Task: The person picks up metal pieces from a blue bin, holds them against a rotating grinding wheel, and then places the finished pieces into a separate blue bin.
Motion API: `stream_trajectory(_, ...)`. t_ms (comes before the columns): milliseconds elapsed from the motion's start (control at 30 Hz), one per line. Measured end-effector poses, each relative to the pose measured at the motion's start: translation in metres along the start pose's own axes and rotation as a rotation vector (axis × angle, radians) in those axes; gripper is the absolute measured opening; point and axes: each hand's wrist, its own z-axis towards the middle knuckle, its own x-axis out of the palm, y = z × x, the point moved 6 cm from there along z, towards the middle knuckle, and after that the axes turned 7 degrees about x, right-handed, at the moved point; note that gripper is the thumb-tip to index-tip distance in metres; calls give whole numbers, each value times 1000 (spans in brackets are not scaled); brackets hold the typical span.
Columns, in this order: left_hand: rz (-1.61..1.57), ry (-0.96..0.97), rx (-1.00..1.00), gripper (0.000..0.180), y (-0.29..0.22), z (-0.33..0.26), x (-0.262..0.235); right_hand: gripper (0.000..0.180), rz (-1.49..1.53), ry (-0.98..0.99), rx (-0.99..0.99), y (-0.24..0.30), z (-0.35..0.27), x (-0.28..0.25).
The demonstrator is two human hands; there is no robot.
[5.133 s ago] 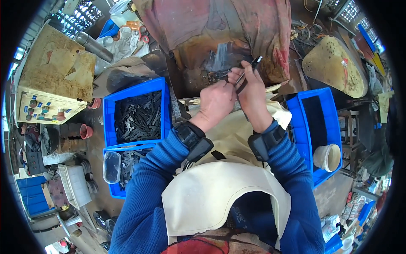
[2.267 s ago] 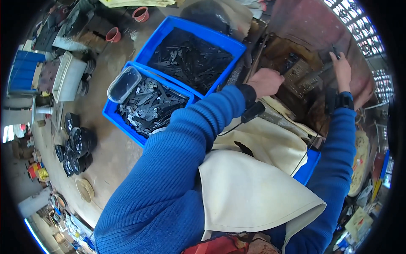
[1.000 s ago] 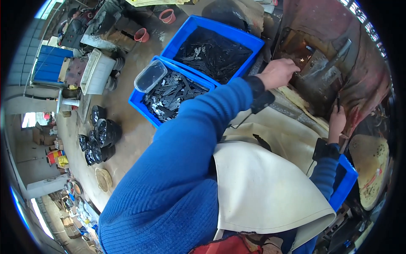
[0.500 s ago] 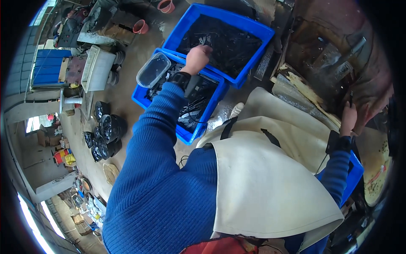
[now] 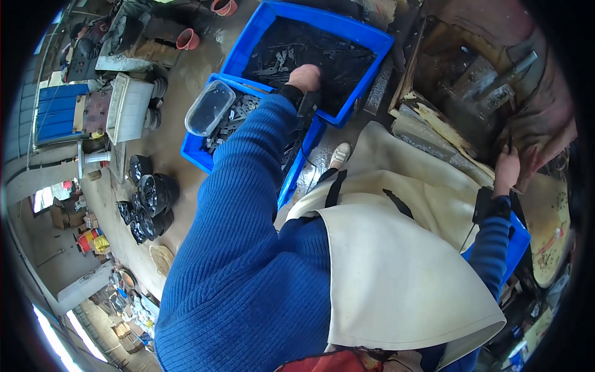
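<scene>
Down among the dark metal parts (image 5: 291, 53), the left hand (image 5: 305, 78) reaches, its fingers buried, so their spread cannot be told. Around them sits the blue bin (image 5: 372, 38). Far right, the right hand (image 5: 507, 170) grips the machine's rusty edge (image 5: 538, 166). Picking looks barely begun.

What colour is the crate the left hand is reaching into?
Bright blue crate, filled with dark metal parts; left hand is inside it. Head view shows it.

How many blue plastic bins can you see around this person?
3. The far bin, where the left hand digs into dark metal pieces; a nearer bin beside it; one partly hidden behind the right forearm. Others may be hidden.
</scene>
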Motion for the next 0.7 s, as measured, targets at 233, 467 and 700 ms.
stream_trajectory(233,186,-127,273,23,-2,7,16,39,5,21,14,-5,4,3)
stream_trajectory(467,311,-76,468,25,-16,9,21,41,-16,54,22,-1,2,1)
stream_trajectory(700,419,-46,544,24,-24,-4,16,39,-18,37,28,-1,-3,2)
